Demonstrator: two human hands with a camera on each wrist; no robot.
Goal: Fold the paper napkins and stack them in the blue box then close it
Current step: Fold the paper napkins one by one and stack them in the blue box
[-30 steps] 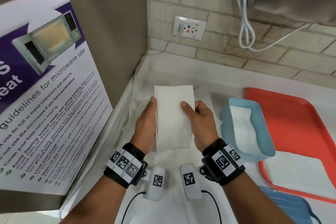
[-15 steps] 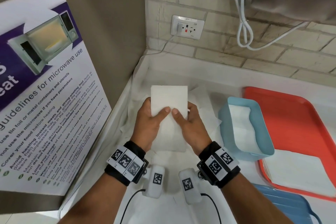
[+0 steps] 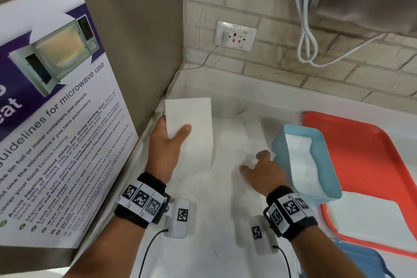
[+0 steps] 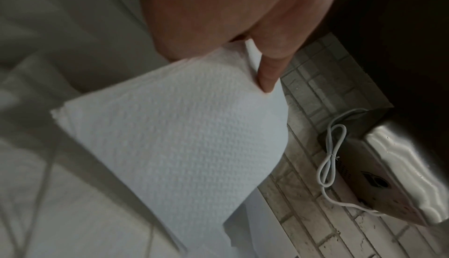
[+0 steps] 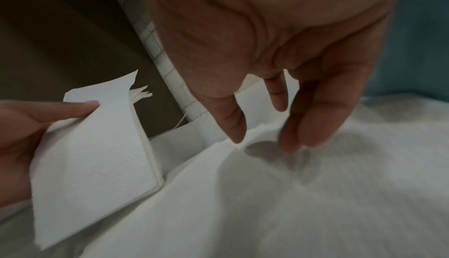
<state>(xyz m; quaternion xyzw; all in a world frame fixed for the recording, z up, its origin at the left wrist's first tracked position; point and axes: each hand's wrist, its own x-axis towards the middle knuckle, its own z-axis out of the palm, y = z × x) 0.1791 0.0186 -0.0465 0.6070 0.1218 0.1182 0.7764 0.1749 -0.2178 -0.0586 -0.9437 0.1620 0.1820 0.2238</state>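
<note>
Left hand pinches folded napkin, thumb on top, held off counter. Right hand relaxed, fingers spread, empty, over loose napkins. Blue box just right of right hand, open, napkins inside. Advice: keep pinch near fold, lay flat in box. Right wrist view shows fingertips touching sheet edge; head view doesn't.

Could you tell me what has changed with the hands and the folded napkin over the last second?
The right hand let go of the folded napkin and moved right and down to the loose napkins on the counter, beside the blue box. The left hand now holds the folded napkin alone and has shifted it left. The blue box, its napkins and the red tray stayed put.
</note>
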